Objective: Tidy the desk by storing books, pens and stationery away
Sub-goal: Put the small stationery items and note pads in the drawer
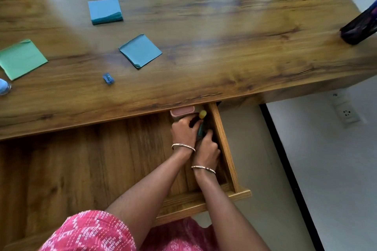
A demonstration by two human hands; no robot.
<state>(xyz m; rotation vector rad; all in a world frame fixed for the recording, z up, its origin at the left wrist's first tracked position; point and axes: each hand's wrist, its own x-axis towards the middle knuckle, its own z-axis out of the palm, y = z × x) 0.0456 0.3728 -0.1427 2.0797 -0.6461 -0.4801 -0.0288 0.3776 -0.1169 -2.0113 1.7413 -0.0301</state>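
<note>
An open wooden drawer [223, 144] juts out under the desk [204, 47]. Both my hands are inside it. My left hand [183, 131] curls its fingers over dark pens next to a pink box [182, 111] at the drawer's back. Just to the right, my right hand [207, 147] grips the lower end of a teal pen [201, 130] with a yellow cap [202, 114]. On the desk lie a blue sticky-note pad [105, 10], a loose blue note [140, 50], a green note [21, 59] and a small blue sharpener [108, 78].
A dark mesh pen holder [359, 26] lies tilted at the desk's right edge. A pale blue object [4, 86] shows at the left edge. A white wall with a socket [346, 114] stands to the right of the drawer. Pink patterned clothing [91, 232] fills the bottom.
</note>
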